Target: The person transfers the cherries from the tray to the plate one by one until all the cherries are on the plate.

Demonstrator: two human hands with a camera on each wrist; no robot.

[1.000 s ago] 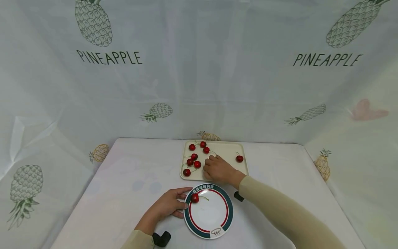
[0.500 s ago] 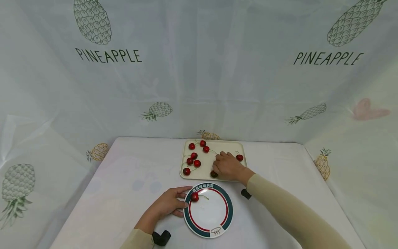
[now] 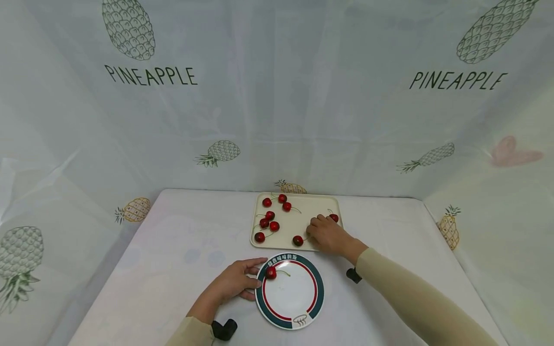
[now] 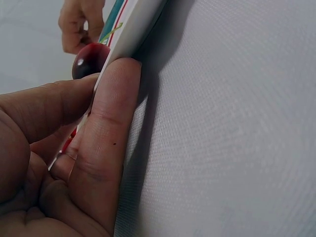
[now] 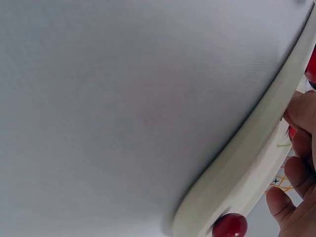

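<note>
My left hand (image 3: 235,279) holds the rim of a round white plate (image 3: 289,298) with a green band and red ring. In the left wrist view, the plate's edge sits between thumb and fingers. One cherry (image 3: 270,273) with a green stem lies on the plate near that hand. Over the right part of a cream tray (image 3: 255,244) is my right hand (image 3: 331,234), its fingers loosely bent with nothing seen between them. Just left of its fingertips lies a dark red cherry (image 3: 297,240). Another cherry (image 3: 333,217) sits beyond the hand, partly covered by it.
Several cherries (image 3: 270,216) with stems lie along the tray's left side. One cherry (image 3: 287,206) is nearer its middle. The tray stands behind the plate, near the back edge of the white-covered table (image 3: 186,230). A pineapple-printed curtain (image 3: 303,120) hangs behind.
My right hand has moved right across the tray, uncovering the dark cherry at its front middle and partly covering the one at right. My left hand keeps its place on the plate.
</note>
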